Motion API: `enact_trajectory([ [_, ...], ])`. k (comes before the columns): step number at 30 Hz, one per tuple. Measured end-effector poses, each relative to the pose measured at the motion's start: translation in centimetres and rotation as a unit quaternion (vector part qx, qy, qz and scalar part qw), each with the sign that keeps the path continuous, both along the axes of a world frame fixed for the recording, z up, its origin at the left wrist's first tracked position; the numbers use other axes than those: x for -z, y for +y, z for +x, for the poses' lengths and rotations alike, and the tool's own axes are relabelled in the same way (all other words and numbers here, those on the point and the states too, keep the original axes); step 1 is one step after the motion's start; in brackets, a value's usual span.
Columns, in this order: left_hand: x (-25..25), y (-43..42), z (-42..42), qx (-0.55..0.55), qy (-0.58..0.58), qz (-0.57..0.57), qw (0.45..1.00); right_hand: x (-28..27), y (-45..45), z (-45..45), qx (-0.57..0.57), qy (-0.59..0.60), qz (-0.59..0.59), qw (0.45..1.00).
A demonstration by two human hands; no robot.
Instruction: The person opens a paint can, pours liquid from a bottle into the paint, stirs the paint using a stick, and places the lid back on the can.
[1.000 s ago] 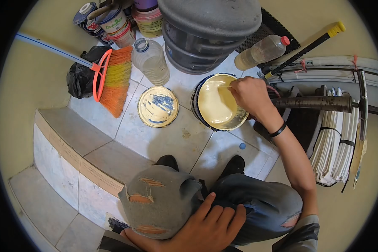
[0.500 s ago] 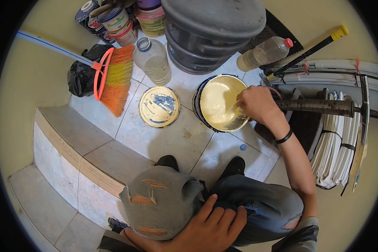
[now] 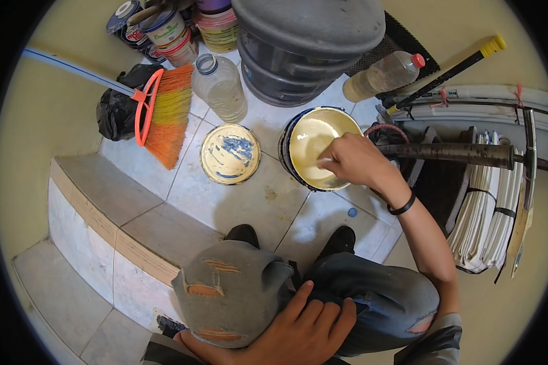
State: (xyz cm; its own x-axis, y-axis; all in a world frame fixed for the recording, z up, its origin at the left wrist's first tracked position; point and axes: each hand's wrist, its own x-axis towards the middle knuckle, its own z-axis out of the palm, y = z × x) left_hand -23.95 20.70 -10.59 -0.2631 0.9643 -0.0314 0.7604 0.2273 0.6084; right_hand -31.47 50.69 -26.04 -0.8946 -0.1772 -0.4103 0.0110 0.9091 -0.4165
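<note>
Over the opening of a paint can (image 3: 304, 126) with cream paint inside, my right hand (image 3: 353, 159) is closed, fingers curled down toward the paint. It grips a slim, paint-coated stirring stick, which the hand mostly hides now. My left hand (image 3: 310, 331) lies across my lap, fingers stretched and holding nothing. Left of the can, its round lid (image 3: 230, 154) lies on the tiles, smeared with cream and blue paint. A clear plastic bottle (image 3: 220, 91) without a cap stands behind the lid, with some cloudy liquid in it.
A large dark lidded bin (image 3: 298, 67) stands behind the can, beside a red-capped bottle (image 3: 383, 76). An orange broom (image 3: 167, 115) leans at left near a tiled step (image 3: 119, 182). Several paint tins (image 3: 167, 36) stand at the back. Bundled white material (image 3: 484, 213) lies right.
My right hand has moved left and slightly down, from the can's right rim to over the paint. The stick, partly visible before, is now mostly hidden. My left hand stays put.
</note>
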Motion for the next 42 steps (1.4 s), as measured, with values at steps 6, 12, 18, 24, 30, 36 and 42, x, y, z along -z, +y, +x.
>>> enact_trajectory([
  [6,-0.1,0.0,0.0,-0.003,0.005,0.004,1.0,-0.4,2.4,0.3,0.021,0.012,0.27,0.963],
  [12,-0.1,-0.2,0.3,-0.005,-0.003,-0.002,1.0,1.8,2.3,-0.8,0.013,0.151,0.279,0.948],
  [18,-0.1,-0.2,0.5,-0.011,-0.004,0.001,1.0,1.1,-1.4,-0.6,0.076,0.11,0.011,0.991],
  [24,0.1,-0.2,0.6,-0.021,-0.005,0.01,1.0,0.0,0.1,1.5,0.006,-0.01,0.096,0.995],
  [30,0.1,-0.2,0.7,-0.017,0.001,0.012,1.0,0.3,2.7,1.5,0.074,0.046,0.203,0.975],
  [36,0.1,-0.2,0.8,-0.015,0.007,0.018,1.0,0.0,3.0,0.8,0.117,0.081,0.161,0.977],
  [42,0.0,-0.3,0.9,-0.012,0.004,0.013,1.0,-0.3,3.7,1.1,0.16,0.109,0.086,0.977],
])
